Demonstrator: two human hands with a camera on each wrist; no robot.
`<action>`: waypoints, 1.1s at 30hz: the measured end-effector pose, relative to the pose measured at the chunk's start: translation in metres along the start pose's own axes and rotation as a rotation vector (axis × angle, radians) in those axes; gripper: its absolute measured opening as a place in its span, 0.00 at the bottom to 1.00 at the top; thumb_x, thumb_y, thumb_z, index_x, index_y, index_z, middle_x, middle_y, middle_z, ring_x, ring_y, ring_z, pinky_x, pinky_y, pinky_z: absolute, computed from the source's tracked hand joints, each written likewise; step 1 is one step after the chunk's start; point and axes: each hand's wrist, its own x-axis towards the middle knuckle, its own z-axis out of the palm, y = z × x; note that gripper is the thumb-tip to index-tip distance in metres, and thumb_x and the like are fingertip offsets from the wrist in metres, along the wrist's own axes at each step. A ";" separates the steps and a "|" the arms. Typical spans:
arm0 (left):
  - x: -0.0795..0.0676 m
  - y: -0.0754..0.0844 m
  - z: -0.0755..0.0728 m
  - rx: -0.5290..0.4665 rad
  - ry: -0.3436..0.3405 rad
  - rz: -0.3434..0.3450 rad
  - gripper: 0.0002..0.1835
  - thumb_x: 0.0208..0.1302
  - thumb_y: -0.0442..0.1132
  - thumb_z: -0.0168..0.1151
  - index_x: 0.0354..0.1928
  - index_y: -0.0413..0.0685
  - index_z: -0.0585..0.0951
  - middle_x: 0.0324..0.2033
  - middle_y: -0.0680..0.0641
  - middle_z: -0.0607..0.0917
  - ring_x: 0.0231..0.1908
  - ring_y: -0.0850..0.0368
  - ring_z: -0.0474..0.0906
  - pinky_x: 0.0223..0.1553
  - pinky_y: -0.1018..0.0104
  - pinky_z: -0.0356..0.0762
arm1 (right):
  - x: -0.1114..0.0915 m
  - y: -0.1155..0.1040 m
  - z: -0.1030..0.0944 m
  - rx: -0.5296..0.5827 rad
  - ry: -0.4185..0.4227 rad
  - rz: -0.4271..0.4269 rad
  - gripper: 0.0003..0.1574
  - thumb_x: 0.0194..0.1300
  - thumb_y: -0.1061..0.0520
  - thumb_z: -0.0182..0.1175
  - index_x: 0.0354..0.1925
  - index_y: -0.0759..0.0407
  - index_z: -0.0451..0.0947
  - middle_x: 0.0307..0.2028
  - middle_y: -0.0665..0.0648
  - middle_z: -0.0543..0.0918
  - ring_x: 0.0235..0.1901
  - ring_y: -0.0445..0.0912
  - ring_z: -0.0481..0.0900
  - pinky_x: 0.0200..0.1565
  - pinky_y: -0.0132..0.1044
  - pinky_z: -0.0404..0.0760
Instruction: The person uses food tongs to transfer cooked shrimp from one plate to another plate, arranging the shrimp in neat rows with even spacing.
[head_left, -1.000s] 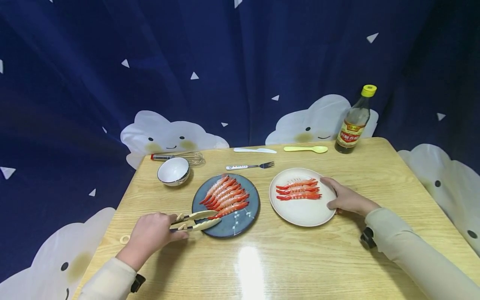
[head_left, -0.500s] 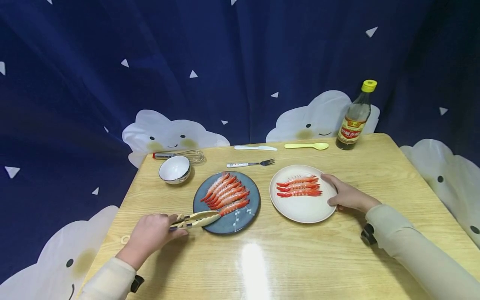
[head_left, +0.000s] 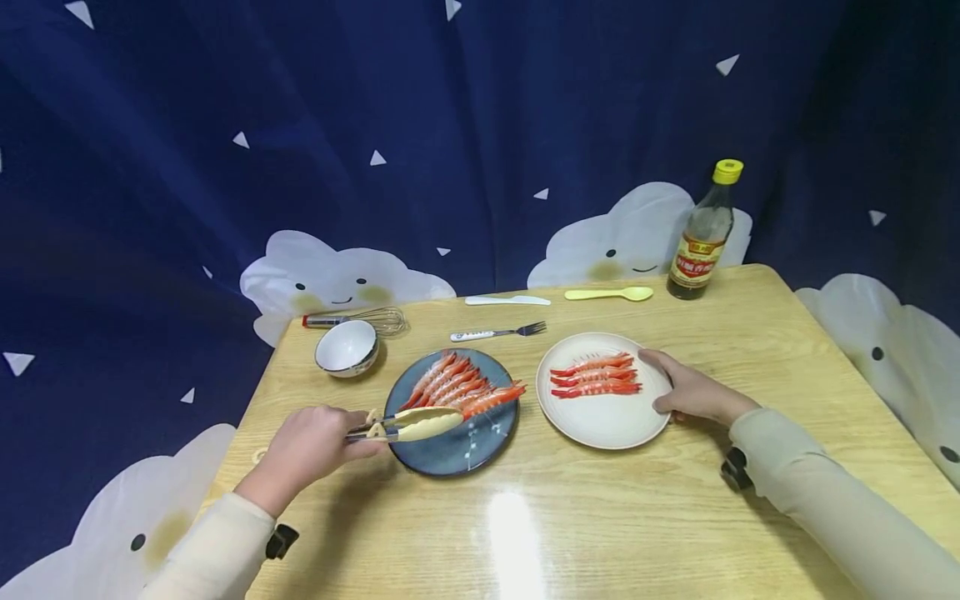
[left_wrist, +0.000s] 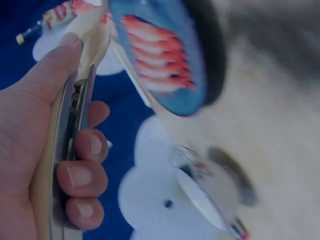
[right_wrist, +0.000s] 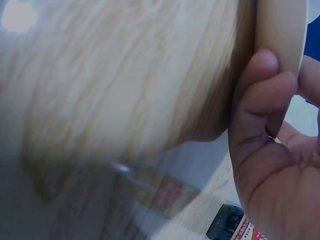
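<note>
My left hand (head_left: 315, 446) grips a pair of tongs (head_left: 420, 425) with cream-coloured tips, its fingers curled round the metal arms in the left wrist view. The tips pinch one red shrimp (head_left: 492, 400) above the blue plate (head_left: 457, 457). Behind it, several more shrimps (head_left: 444, 379) lie in a row on that plate. My right hand (head_left: 697, 393) holds the right rim of the white plate (head_left: 600, 425), thumb on top and fingers curled beneath the edge. Three shrimps (head_left: 596, 376) lie side by side on the white plate.
Along the back stand or lie a whisk (head_left: 378, 320), a white bowl (head_left: 347, 348), a white knife (head_left: 507, 300), a fork (head_left: 498, 332), a yellow spoon (head_left: 609, 293) and a dark sauce bottle (head_left: 697, 250). A blue curtain (head_left: 480, 150) hangs behind the table.
The tongs have closed on the nearest shrimp and lifted it off the row, moving up and to the right. My right hand stays on the white plate's rim.
</note>
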 end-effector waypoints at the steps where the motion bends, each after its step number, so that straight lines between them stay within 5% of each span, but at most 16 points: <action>1: 0.008 0.002 0.000 -0.002 0.002 0.027 0.22 0.42 0.68 0.56 0.14 0.62 0.65 0.08 0.62 0.59 0.10 0.64 0.55 0.11 0.66 0.55 | -0.001 -0.001 0.000 0.004 0.000 -0.003 0.58 0.43 0.68 0.58 0.66 0.52 0.38 0.60 0.70 0.46 0.14 0.46 0.67 0.18 0.40 0.71; 9: 0.080 0.032 0.011 0.024 -0.013 0.247 0.23 0.41 0.71 0.52 0.15 0.61 0.72 0.06 0.61 0.62 0.08 0.66 0.58 0.09 0.67 0.54 | -0.001 -0.001 0.000 0.014 0.007 0.020 0.57 0.44 0.68 0.58 0.66 0.49 0.39 0.60 0.69 0.47 0.13 0.46 0.67 0.17 0.40 0.70; 18: 0.134 0.064 0.040 -0.014 -0.189 0.265 0.26 0.41 0.73 0.51 0.11 0.61 0.67 0.07 0.60 0.62 0.11 0.64 0.61 0.14 0.66 0.59 | -0.001 0.000 -0.001 0.015 0.013 0.029 0.57 0.45 0.68 0.59 0.66 0.49 0.39 0.61 0.67 0.48 0.14 0.46 0.68 0.18 0.40 0.71; 26: 0.156 0.068 0.051 -0.067 -0.252 0.218 0.22 0.39 0.71 0.55 0.15 0.62 0.73 0.10 0.61 0.66 0.15 0.64 0.64 0.19 0.65 0.64 | 0.000 -0.004 0.000 0.013 0.020 0.036 0.57 0.44 0.67 0.59 0.66 0.48 0.39 0.60 0.67 0.48 0.14 0.46 0.68 0.18 0.40 0.71; 33: 0.157 0.067 0.056 -0.101 -0.271 0.213 0.21 0.40 0.71 0.55 0.18 0.64 0.74 0.11 0.63 0.70 0.16 0.65 0.67 0.21 0.65 0.65 | 0.000 -0.003 0.000 0.013 0.009 0.043 0.57 0.44 0.67 0.59 0.66 0.49 0.39 0.61 0.68 0.47 0.14 0.47 0.68 0.19 0.41 0.71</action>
